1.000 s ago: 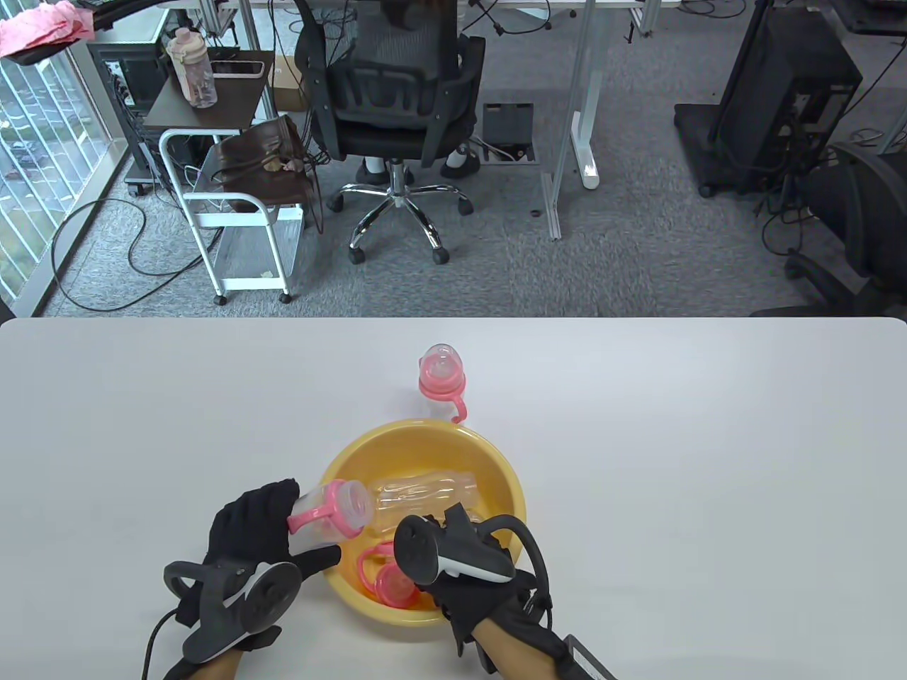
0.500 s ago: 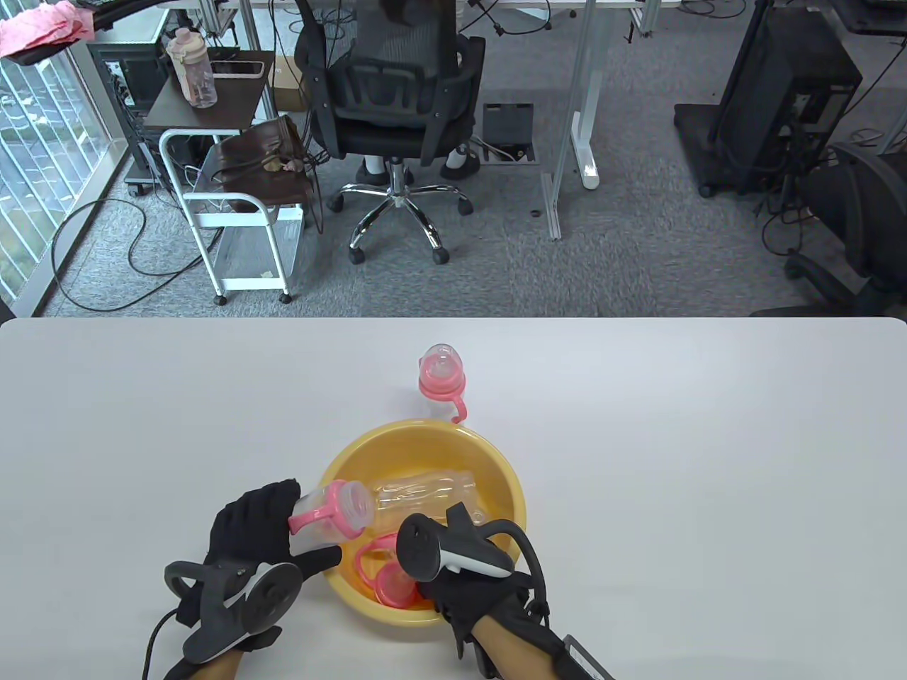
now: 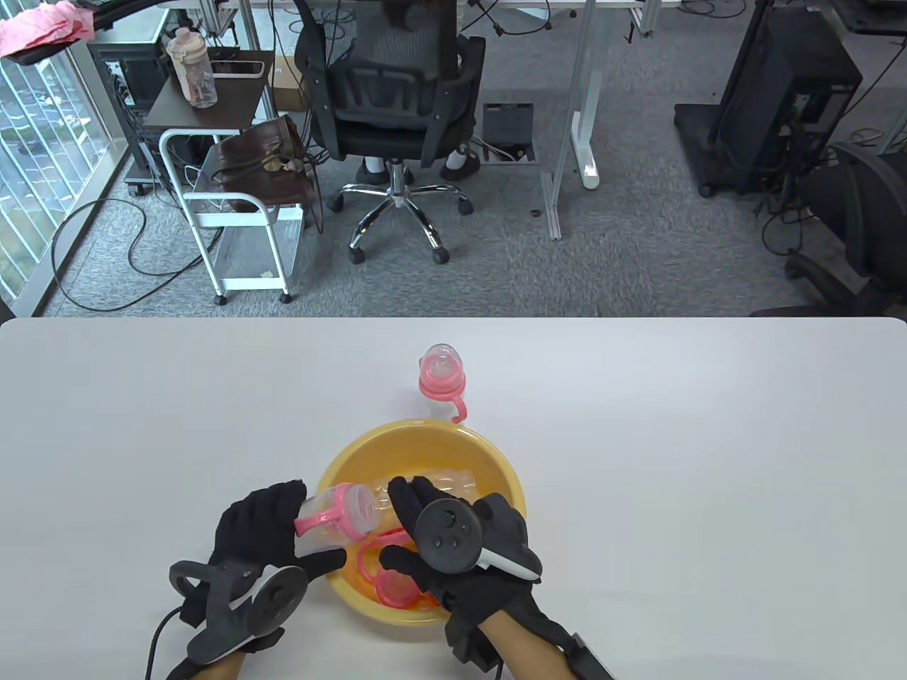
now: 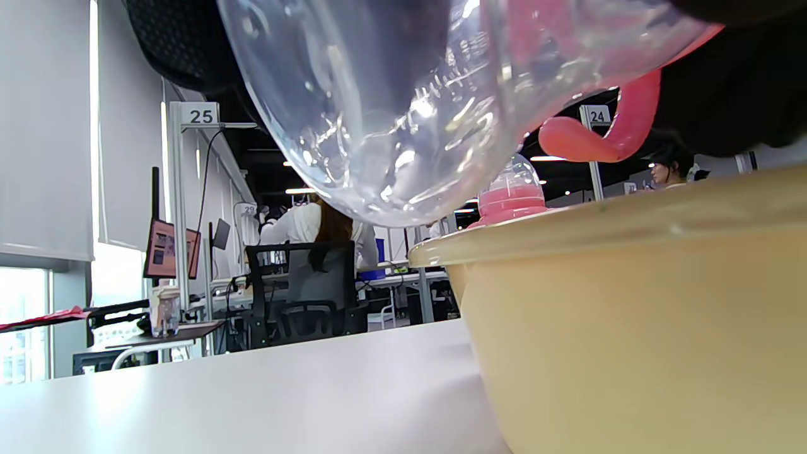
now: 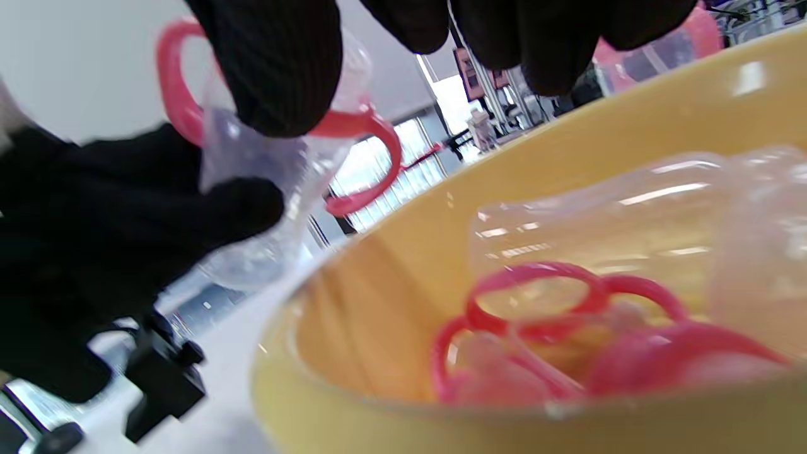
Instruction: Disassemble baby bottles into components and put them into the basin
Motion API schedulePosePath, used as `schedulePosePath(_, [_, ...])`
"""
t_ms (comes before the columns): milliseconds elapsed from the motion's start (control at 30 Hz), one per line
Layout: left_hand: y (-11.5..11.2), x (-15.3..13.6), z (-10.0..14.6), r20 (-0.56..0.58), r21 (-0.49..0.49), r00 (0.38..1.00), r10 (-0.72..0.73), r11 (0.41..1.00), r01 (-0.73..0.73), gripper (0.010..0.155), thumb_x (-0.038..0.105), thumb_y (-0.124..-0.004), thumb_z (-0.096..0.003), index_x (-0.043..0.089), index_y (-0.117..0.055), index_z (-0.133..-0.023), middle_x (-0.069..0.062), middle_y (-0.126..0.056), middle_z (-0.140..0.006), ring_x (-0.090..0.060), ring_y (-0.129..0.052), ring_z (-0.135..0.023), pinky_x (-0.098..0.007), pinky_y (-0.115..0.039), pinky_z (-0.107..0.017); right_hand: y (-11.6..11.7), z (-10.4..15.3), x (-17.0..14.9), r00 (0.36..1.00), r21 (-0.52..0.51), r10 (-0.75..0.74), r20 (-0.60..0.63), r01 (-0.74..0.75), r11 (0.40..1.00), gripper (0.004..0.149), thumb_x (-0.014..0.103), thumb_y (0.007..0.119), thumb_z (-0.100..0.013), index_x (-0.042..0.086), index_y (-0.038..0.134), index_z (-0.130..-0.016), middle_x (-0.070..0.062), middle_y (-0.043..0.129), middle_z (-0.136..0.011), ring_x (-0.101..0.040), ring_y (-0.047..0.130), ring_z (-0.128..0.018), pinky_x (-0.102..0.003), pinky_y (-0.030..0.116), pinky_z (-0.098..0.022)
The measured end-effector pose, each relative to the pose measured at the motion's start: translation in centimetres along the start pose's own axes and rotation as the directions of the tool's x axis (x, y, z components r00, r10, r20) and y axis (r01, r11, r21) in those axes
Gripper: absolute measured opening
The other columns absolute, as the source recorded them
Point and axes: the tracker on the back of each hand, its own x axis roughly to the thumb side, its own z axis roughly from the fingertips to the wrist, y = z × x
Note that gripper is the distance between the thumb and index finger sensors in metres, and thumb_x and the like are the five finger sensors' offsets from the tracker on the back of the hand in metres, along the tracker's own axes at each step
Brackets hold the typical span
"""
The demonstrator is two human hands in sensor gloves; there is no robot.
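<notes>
— What did the desk and the room look like?

— The plain white desk [image 3: 673,460] carried a round yellow plastic basin [image 3: 506,482] near its front middle. Beyond the far edge lay grey carpet, a black mesh office chair [image 3: 397,106] with someone seated, a white wheeled cart [image 3: 227,219] to the left, and a small dark side table [image 3: 212,99] holding a pink-lidded water bottle [image 3: 191,67].

— And the bottles?

— One clear baby bottle with a pink collar and handles [image 3: 443,379] stood upright just beyond the basin's far rim. Inside the basin lay a clear bottle body [image 3: 453,485] and pink handled collar parts [image 3: 393,584].

— The hands?

— The left hand [image 3: 258,528] had its grip curled round a second clear baby bottle with a pink handle ring [image 3: 333,513], held tilted over the basin's left rim. The right hand [image 3: 460,545] hovered over the basin with its grip spread, thumb against that bottle's pink top.
</notes>
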Motion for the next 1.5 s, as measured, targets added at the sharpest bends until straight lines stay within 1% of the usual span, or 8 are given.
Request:
schedulePosePath(100, [0.5, 0.6, 0.1, 0.030, 0.023, 1.000, 0.008, 1.000, -0.009, 0.098, 0.078, -0.063, -0.0299, 0.013, -0.064, -0.103, -0.012, -0.081, -0.097, -0.031, -0.092, -0.086, -0.053, -0.076, -0.067, -0.3, 0.2, 0.6, 0.990, -0.068, -0.057, 0.130, 0.067, 0.995, 0.086, 0.041, 0.077, -0.056, 0.006, 0.028, -0.117, -0.035, 0.028, -0.115, -0.063, 0.042, -0.104, -0.075, 0.037, -0.074])
schedulePosePath(200, [0.8, 1.3, 0.2, 0.079, 0.037, 0.997, 0.016, 0.999, -0.019, 0.098, 0.078, -0.063, -0.0296, 0.013, -0.064, -0.102, -0.011, -0.081, -0.097, -0.031, -0.092, -0.086, -0.052, -0.076, -0.067, -0.3, 0.2, 0.9, 0.983, -0.044, -0.056, 0.177, 0.065, 0.997, 0.089, 0.043, 0.078, -0.054, 0.008, 0.024, -0.117, -0.034, 0.026, -0.116, -0.062, 0.041, -0.105, -0.076, 0.035, -0.074])
schedulePosePath(333, [1.0, 1.9, 0.3, 0.107, 0.051, 0.994, 0.014, 0.999, -0.020, 0.098, 0.078, -0.063, -0.0295, 0.013, -0.064, -0.102, -0.012, -0.081, -0.096, -0.031, -0.092, -0.086, -0.053, -0.076, -0.067, -0.3, 0.3, 1.1, 0.983, -0.041, -0.039, 0.182, 0.047, 0.998, 0.090, 0.046, 0.078, -0.053, 0.013, 0.025, -0.118, -0.035, 0.034, -0.116, -0.062, 0.048, -0.105, -0.079, 0.041, -0.072])
schedulePosePath(433, [0.9, 1.7, 0.3, 0.115, 0.044, 0.993, 0.034, 0.998, -0.039, 0.098, 0.078, -0.063, -0.0293, 0.013, -0.064, -0.102, -0.011, -0.081, -0.097, -0.031, -0.092, -0.086, -0.052, -0.075, -0.067, -0.3, 0.3, 1.1, 0.980, -0.042, -0.063, 0.191, 0.072, 0.997, 0.090, 0.045, 0.079, -0.052, 0.012, 0.027, -0.117, -0.033, 0.046, -0.114, -0.060, 0.059, -0.101, -0.078, 0.047, -0.071])
schedulePosePath(533, [0.9, 1.7, 0.4, 0.117, 0.043, 0.992, 0.041, 0.998, -0.046, 0.098, 0.078, -0.063, -0.0291, 0.013, -0.064, -0.102, -0.011, -0.081, -0.097, -0.031, -0.092, -0.087, -0.053, -0.075, -0.068, -0.2, 0.3, 1.2, 0.978, -0.053, -0.052, 0.204, 0.064, 0.997, 0.089, 0.045, 0.080, -0.053, 0.011, 0.029, -0.117, -0.032, 0.049, -0.112, -0.059, 0.062, -0.100, -0.077, 0.048, -0.071])
schedulePosePath(633, [0.9, 1.7, 0.4, 0.121, 0.047, 0.992, 0.029, 0.998, -0.034, 0.098, 0.078, -0.063, -0.0291, 0.013, -0.064, -0.102, -0.011, -0.081, -0.097, -0.031, -0.092, -0.087, -0.052, -0.076, -0.067, -0.2, 0.3, 1.3, 0.979, -0.043, -0.039, 0.200, 0.049, 0.998, 0.088, 0.045, 0.080, -0.053, 0.010, 0.030, -0.117, -0.033, 0.049, -0.111, -0.058, 0.065, -0.097, -0.076, 0.051, -0.071])
schedulePosePath(733, [0.9, 1.7, 0.4, 0.119, 0.045, 0.992, 0.037, 0.998, -0.042, 0.098, 0.078, -0.063, -0.0291, 0.013, -0.064, -0.102, -0.011, -0.081, -0.097, -0.030, -0.092, -0.087, -0.052, -0.075, -0.068, -0.3, 0.3, 1.2, 0.976, -0.057, -0.045, 0.212, 0.058, 0.997, 0.084, 0.044, 0.081, -0.053, 0.014, 0.035, -0.117, -0.033, 0.047, -0.111, -0.057, 0.068, -0.093, -0.074, 0.053, -0.071])
schedulePosePath(1500, [0.5, 0.4, 0.2, 0.051, 0.021, 0.998, 0.038, 0.999, -0.039, 0.098, 0.078, -0.063, -0.0291, 0.013, -0.064, -0.102, -0.011, -0.081, -0.097, -0.031, -0.092, -0.086, -0.052, -0.076, -0.067, -1.4, 0.6, 0.5, 0.979, -0.114, -0.050, 0.196, 0.074, 0.991, 0.082, 0.041, 0.081, -0.055, 0.015, 0.035, -0.117, -0.033, 0.045, -0.112, -0.057, 0.066, -0.095, -0.073, 0.056, -0.071])
